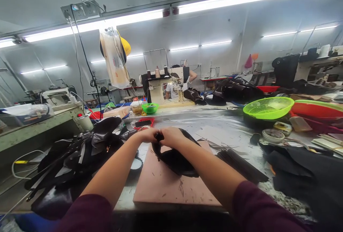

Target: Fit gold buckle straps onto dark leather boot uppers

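My left hand (149,135) and my right hand (170,137) are close together over a pinkish board (160,189). Between them they pinch the far edge of a black leather piece (178,162), curved like part of a bag. Its near side rests on the board, and my right forearm covers some of it. The fingers of both hands are closed and partly hidden. A stack of dark strips (242,164) lies to the right of the board, with pale sheets (217,137) behind it. On the left is a heap of black leather bags or bag parts (88,153).
Black fabric (302,171) covers the right side of the table. Beyond it stand a green basket (268,107), a red basin (316,110) and a tape roll (272,135). A small green basket (150,108) is further back, near a sewing machine (166,82) with a person behind it.
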The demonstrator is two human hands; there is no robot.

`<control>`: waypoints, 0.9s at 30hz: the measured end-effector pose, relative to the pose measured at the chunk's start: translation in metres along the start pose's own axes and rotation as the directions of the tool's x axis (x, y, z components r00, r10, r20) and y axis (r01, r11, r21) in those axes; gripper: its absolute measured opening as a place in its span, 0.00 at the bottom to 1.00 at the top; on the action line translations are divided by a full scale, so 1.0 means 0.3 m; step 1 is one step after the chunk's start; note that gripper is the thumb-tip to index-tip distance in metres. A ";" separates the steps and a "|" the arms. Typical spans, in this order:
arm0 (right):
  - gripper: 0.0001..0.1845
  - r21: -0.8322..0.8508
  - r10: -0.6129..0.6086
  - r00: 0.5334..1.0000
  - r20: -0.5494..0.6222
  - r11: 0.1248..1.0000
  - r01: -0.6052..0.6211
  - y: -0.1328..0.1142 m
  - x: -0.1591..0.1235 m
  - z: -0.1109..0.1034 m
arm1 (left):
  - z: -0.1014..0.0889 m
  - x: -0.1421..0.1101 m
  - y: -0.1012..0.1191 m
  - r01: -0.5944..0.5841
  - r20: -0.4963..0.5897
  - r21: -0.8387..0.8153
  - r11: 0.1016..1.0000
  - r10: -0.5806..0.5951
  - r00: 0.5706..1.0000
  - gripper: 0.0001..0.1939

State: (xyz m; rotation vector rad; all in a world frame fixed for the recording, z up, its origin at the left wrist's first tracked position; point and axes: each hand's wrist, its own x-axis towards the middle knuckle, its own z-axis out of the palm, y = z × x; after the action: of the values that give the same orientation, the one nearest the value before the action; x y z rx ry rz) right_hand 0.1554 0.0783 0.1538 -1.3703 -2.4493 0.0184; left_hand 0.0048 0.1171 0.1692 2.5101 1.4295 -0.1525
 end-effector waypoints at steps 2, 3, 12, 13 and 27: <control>0.14 -0.022 0.017 1.000 0.005 1.000 -0.016 -0.007 0.006 0.020 | 0.010 0.000 0.001 0.005 -0.004 0.002 1.000 -0.005 1.000 0.18; 0.12 -0.029 0.012 1.000 0.014 0.999 -0.012 -0.011 0.006 0.028 | 0.015 -0.001 0.000 0.015 -0.010 0.007 1.000 -0.015 1.000 0.17; 0.16 -0.065 -0.003 1.000 -0.014 0.998 0.003 -0.034 0.000 0.059 | 0.042 -0.014 0.027 0.062 -0.067 0.042 0.997 -0.059 0.996 0.16; 0.15 -0.070 0.002 1.000 -0.019 0.998 -0.003 -0.036 0.003 0.063 | 0.046 -0.015 0.032 0.064 -0.072 0.044 0.997 -0.060 0.996 0.16; 0.13 -0.114 -0.077 0.997 -0.030 0.991 0.073 -0.014 0.003 0.094 | 0.065 -0.010 0.039 0.119 -0.115 0.098 0.988 -0.107 0.988 0.11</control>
State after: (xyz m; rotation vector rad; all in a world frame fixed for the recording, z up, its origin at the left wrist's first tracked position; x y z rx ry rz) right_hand 0.1434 0.0811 0.1281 -1.3108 -2.5053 -0.1633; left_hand 0.0138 0.1037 0.1528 2.5561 1.6493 -0.1152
